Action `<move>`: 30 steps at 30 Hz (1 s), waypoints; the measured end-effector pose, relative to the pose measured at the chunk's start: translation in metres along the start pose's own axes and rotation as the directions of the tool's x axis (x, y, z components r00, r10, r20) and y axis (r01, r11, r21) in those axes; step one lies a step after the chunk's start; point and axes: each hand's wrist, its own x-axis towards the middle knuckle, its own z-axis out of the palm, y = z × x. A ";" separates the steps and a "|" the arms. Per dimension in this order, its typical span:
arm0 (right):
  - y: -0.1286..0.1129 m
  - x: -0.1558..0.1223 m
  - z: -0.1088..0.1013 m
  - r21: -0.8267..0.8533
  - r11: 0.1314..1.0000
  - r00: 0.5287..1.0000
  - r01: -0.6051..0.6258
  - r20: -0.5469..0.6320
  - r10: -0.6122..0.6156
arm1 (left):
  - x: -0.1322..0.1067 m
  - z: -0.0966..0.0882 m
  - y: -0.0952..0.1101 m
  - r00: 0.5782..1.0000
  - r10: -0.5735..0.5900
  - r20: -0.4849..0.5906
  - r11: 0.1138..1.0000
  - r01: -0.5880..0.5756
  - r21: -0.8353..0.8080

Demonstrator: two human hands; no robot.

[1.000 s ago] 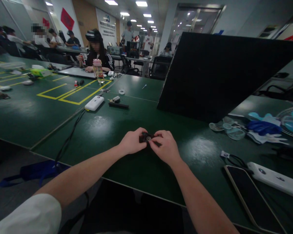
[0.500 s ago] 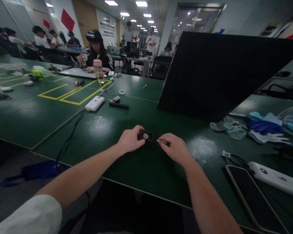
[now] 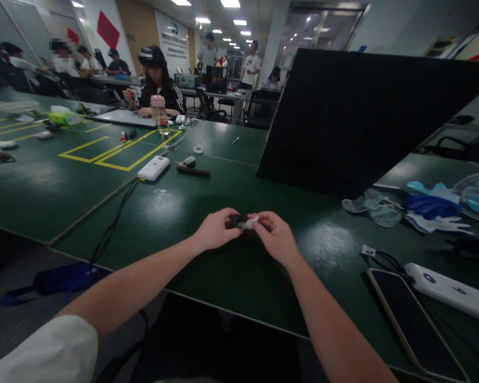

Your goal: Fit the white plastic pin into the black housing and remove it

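Note:
My left hand is closed on a small black part with a round metal piece in its face. Pinched between the fingertips of my right hand is a small white piece, right up against the black part. Whether the two are joined cannot be made out. Both hands are held low over the green table, near its front edge. Fingers cover much of both pieces.
A large black panel leans at the back right. Clear fan blades, blue-and-white gloves, a phone and a white power bank lie right. Another power bank and a black bar lie ahead. A person sits across.
My right hand has moved left and turned, bringing the white piece against the black part. My left hand has tilted the black part, so its round metal face shows less.

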 end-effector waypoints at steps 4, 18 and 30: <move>-0.001 -0.001 -0.002 -0.120 0.992 1.000 0.027 -0.003 -0.028 | 0.001 -0.001 0.001 1.000 0.011 -0.012 0.997 -0.011 -0.074; 0.010 0.005 -0.039 0.433 0.901 0.915 0.002 -0.364 0.173 | -0.002 -0.005 0.008 0.999 -0.045 0.031 0.998 0.046 -0.041; 0.037 0.016 -0.052 0.912 0.400 0.753 -0.089 -0.201 0.627 | -0.002 -0.007 0.005 0.997 -0.035 0.062 0.996 0.030 0.084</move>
